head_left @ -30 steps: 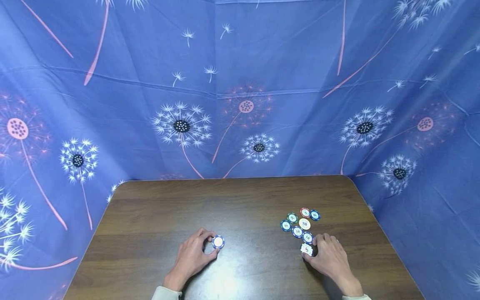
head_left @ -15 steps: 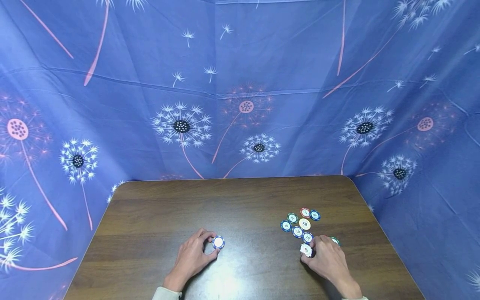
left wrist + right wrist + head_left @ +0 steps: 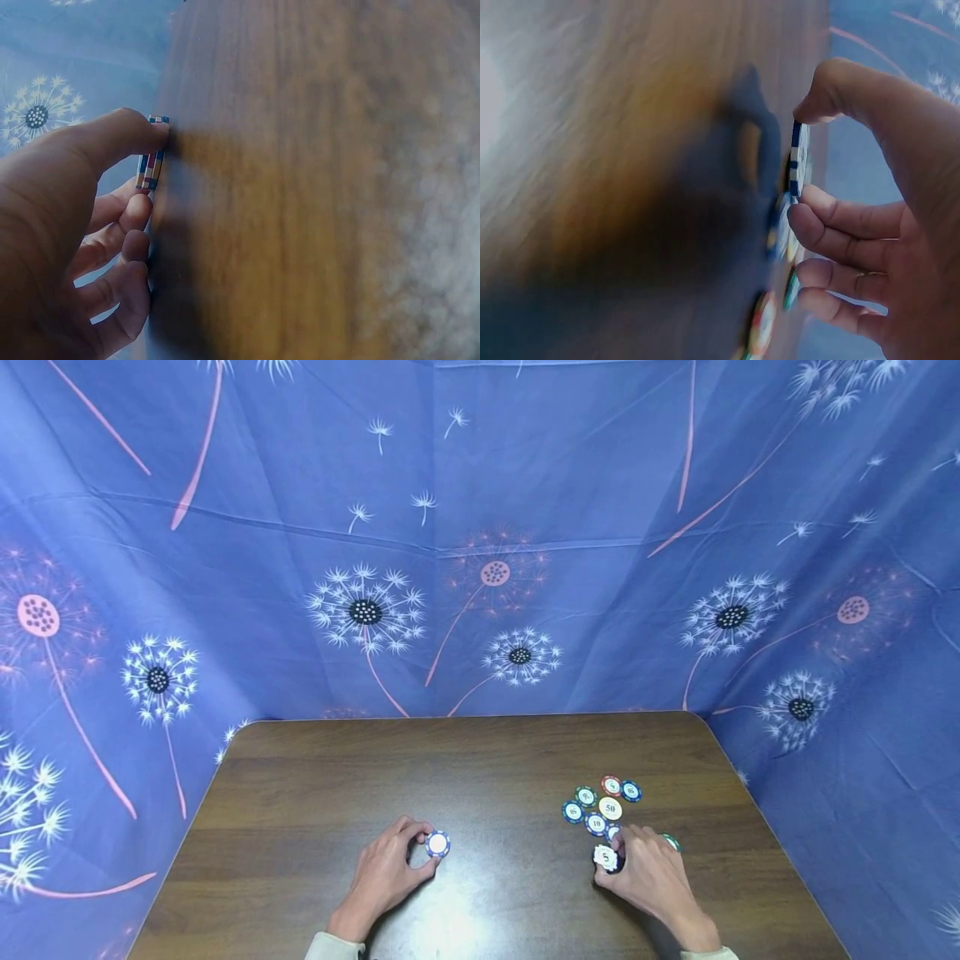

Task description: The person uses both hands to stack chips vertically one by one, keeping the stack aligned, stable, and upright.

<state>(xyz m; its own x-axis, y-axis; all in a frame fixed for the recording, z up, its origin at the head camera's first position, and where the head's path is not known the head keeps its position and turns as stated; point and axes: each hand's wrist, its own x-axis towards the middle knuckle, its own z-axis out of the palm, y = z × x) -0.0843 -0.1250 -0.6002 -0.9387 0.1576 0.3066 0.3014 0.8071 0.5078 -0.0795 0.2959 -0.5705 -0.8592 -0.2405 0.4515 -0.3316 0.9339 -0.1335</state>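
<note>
My left hand (image 3: 386, 867) pinches a small stack of poker chips (image 3: 437, 844) between thumb and fingers, low at the table. Blue and white shows on the top chip, and the left wrist view reveals layered coloured edges of the stack (image 3: 152, 161). On the other side, my right hand (image 3: 651, 875) pinches a white-faced poker chip (image 3: 605, 858) marked 5. In the right wrist view that chip (image 3: 799, 161) has a dark blue and white edge and is held off the table, apart from its shadow. Right-hand fingers partly cover a blue chip (image 3: 612, 832).
Flat chips lie beyond the right hand: a red chip (image 3: 611, 786), a yellow 50 chip (image 3: 611, 809), a green chip (image 3: 586, 796) and several blue ones. Another green chip (image 3: 672, 841) peeks out behind that hand. Dandelion-print cloth (image 3: 480, 485) hangs around the wooden table (image 3: 315, 768).
The right hand has shifted slightly left with the white-faced chip, which now stands off the table. A green chip has come into sight behind that hand. The left hand stays put.
</note>
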